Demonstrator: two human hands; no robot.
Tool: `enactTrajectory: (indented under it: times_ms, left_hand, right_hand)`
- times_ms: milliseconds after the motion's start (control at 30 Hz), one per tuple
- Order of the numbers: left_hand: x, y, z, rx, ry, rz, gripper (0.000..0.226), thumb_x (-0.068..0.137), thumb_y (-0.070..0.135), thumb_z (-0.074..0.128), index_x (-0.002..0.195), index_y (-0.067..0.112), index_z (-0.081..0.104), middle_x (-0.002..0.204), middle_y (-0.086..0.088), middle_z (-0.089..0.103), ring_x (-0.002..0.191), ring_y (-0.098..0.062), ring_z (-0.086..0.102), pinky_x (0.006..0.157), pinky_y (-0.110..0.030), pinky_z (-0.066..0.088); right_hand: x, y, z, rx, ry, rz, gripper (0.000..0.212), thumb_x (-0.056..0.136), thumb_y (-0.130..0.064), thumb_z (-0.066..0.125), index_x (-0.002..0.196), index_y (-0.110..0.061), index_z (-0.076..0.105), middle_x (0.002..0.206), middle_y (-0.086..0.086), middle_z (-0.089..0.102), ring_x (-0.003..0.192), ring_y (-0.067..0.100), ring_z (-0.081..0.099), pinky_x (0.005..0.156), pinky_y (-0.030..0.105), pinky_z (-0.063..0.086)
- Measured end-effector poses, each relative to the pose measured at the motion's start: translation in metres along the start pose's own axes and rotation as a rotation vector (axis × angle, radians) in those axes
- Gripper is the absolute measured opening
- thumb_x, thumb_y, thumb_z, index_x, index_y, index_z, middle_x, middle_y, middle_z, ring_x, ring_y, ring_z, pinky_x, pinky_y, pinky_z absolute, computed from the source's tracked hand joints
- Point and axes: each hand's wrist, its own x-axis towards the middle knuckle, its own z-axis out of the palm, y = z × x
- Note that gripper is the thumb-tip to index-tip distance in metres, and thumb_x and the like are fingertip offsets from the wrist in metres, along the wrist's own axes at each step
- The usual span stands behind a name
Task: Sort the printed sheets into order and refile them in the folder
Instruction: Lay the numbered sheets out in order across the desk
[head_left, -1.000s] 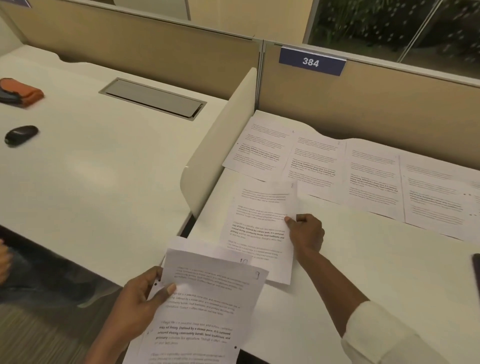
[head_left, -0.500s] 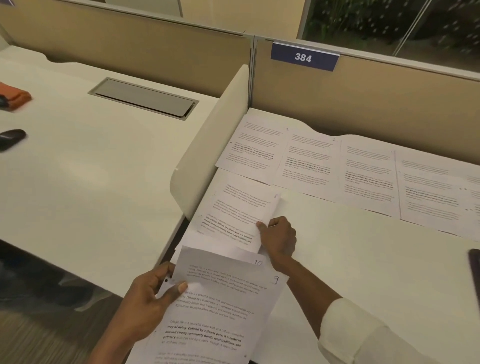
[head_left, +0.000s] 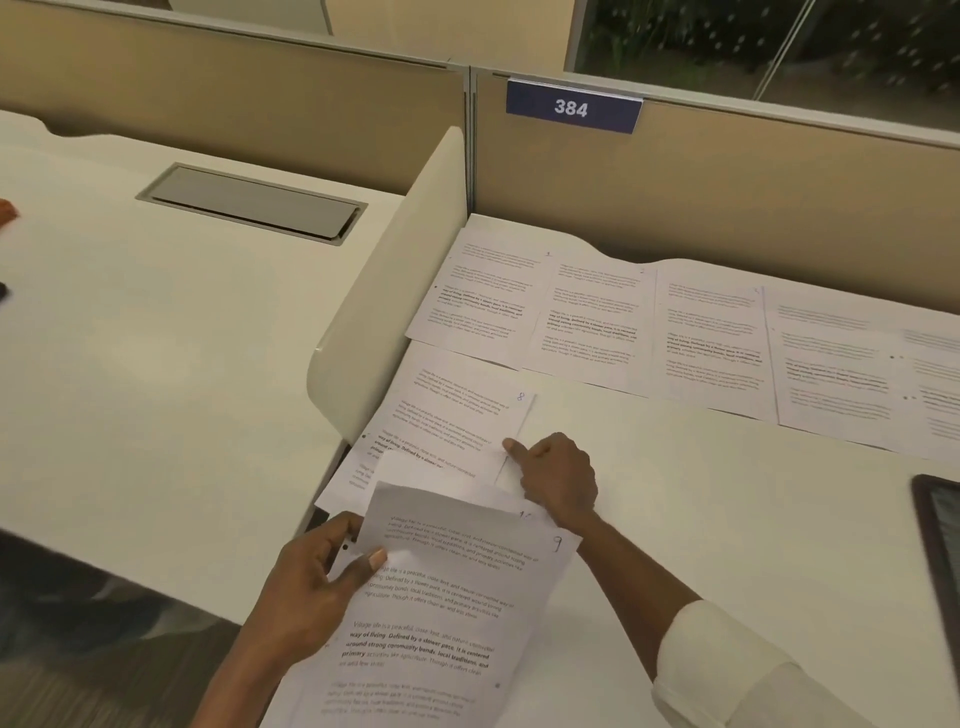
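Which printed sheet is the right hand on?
The sheet numbered 8, alone before the back row; the right hand pinches its right edge. The left hand holds sheet 9.

You face the blue 384 plate (head_left: 571, 106), fixed at the top of a tan partition (head_left: 727, 197). Below the plate lies your white desk (head_left: 727, 519). Left of the plate, a cream divider (head_left: 395, 291) borders a second desk (head_left: 156, 338) with a grey hatch (head_left: 249, 203). Above and right of the plate, dark glass (head_left: 753, 36) shows foliage. Far below and left of the plate is carpet (head_left: 104, 649).

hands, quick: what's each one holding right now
Left hand grips the stack of sheets.
Right hand pinches the right edge of sheet 8.
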Motion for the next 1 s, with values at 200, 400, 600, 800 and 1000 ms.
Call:
enactTrajectory:
  times_ms: [200, 400, 600, 800, 1000]
  left_hand:
    - [0.019, 0.018, 0.016, -0.126, 0.065, 0.015, 0.009, 0.099, 0.014, 0.072, 0.108, 0.014, 0.073, 0.100, -0.002, 0.081, 0.083, -0.025, 0.080, 0.068, -0.038, 0.066]
    - [0.045, 0.026, 0.042, -0.152, 0.014, 0.065, 0.013, 0.094, 0.017, 0.078, 0.103, 0.026, 0.077, 0.109, 0.001, 0.080, 0.097, -0.023, 0.079, 0.083, -0.048, 0.064]
    - [0.063, 0.026, 0.073, -0.089, 0.105, 0.055, 0.021, 0.084, 0.024, 0.089, 0.094, 0.016, 0.073, 0.100, 0.004, 0.081, 0.089, -0.019, 0.078, 0.078, -0.043, 0.064]
    - [0.071, 0.031, 0.100, -0.130, 0.167, 0.020, 0.018, 0.081, 0.030, 0.091, 0.087, 0.020, 0.078, 0.094, 0.009, 0.081, 0.093, -0.011, 0.076, 0.082, -0.036, 0.060]
    - [0.071, 0.032, 0.096, -0.063, 0.227, 0.119, 0.009, 0.087, 0.018, 0.086, 0.090, 0.021, 0.078, 0.094, 0.013, 0.080, 0.096, 0.001, 0.070, 0.104, -0.043, 0.054]
  right_hand:
    - [-0.048, 0.032, -0.052, 0.739, -0.379, 0.172, 0.066, 0.096, -0.074, 0.050, 0.097, -0.015, 0.078, 0.094, 0.007, 0.076, 0.084, 0.021, 0.070, 0.075, 0.035, 0.056]
    - [-0.081, 0.074, -0.068, 1.044, -0.518, 0.116, 0.067, 0.104, -0.067, 0.032, 0.136, -0.023, 0.070, 0.129, 0.019, 0.073, 0.117, 0.036, 0.069, 0.109, 0.056, 0.047]
    - [-0.090, 0.096, -0.075, 0.947, -0.372, -0.004, 0.047, 0.105, -0.051, 0.057, 0.139, -0.020, 0.066, 0.131, 0.007, 0.074, 0.122, 0.031, 0.070, 0.103, 0.052, 0.055]
    - [-0.091, 0.119, -0.079, 0.798, -0.053, 0.049, 0.024, 0.085, 0.001, 0.083, 0.107, -0.003, 0.075, 0.102, 0.010, 0.081, 0.098, 0.033, 0.078, 0.092, 0.054, 0.062]
    - [-0.064, 0.146, -0.081, 0.667, 0.226, 0.139, 0.009, 0.091, -0.018, 0.082, 0.095, -0.019, 0.075, 0.088, -0.001, 0.080, 0.087, 0.029, 0.077, 0.080, 0.051, 0.063]
